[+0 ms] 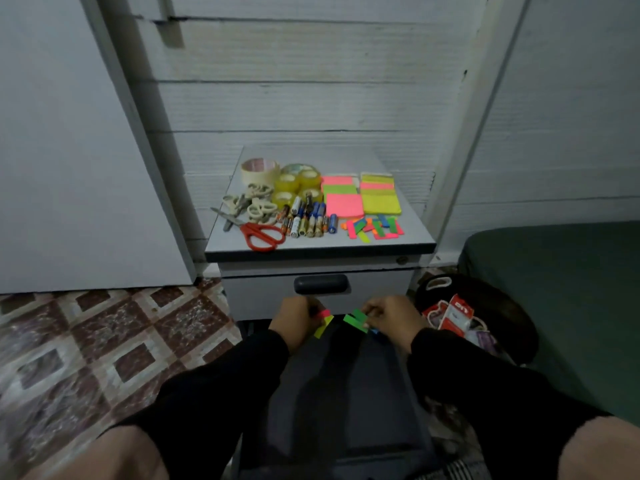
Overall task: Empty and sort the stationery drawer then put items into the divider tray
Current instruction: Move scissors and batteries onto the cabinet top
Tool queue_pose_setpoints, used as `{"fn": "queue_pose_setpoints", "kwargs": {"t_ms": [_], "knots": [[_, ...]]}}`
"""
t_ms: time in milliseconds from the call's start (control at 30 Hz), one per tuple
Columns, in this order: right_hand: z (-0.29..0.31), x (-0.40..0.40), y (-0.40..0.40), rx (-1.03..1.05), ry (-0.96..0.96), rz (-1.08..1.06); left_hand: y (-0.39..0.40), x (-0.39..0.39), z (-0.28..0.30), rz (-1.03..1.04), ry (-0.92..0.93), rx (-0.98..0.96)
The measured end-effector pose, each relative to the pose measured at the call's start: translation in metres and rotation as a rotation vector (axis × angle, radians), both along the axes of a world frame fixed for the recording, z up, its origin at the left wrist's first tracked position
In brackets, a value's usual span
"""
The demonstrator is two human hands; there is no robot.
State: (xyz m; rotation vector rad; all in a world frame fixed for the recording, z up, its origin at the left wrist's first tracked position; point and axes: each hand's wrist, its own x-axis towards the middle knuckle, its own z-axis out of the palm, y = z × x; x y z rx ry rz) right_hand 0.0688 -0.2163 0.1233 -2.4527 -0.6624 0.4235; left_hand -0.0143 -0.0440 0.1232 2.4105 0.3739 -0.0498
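Left hand (292, 315) pinches pink and yellow index tabs (323, 322); right hand (389, 317) pinches green ones (356, 320), above the open drawer (346, 393). Thin tabs may slip back in or scatter the sorted pile (372, 228) on the tabletop (311, 249).

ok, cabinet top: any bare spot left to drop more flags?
Cabinet top: bare strip along the back edge behind the tape rolls and sticky notes; thin strip at the front, between the red scissors and flags. Middle is crowded: scissors, batteries, notes packed together.
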Motion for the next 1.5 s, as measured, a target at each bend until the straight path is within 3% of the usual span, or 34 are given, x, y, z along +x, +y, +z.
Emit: {"fn": "queue_pose_setpoints", "kwargs": {"t_ms": [333, 533, 1033, 1500], "knots": [[0.073, 0.043, -0.011, 0.256, -0.116, -0.104, -0.013, 0.061, 0.084, -0.067, -0.161, 0.131], [0.093, 0.082, 0.001, 0.306, -0.162, -0.181, -0.013, 0.106, 0.108, 0.011, -0.233, 0.126], [0.078, 0.131, 0.01, 0.271, -0.185, -0.272, -0.016, 0.158, 0.088, 0.017, -0.19, 0.211], [0.092, 0.103, 0.003, 0.272, -0.268, -0.225, -0.006, 0.112, 0.108, -0.012, -0.267, 0.157]]}}
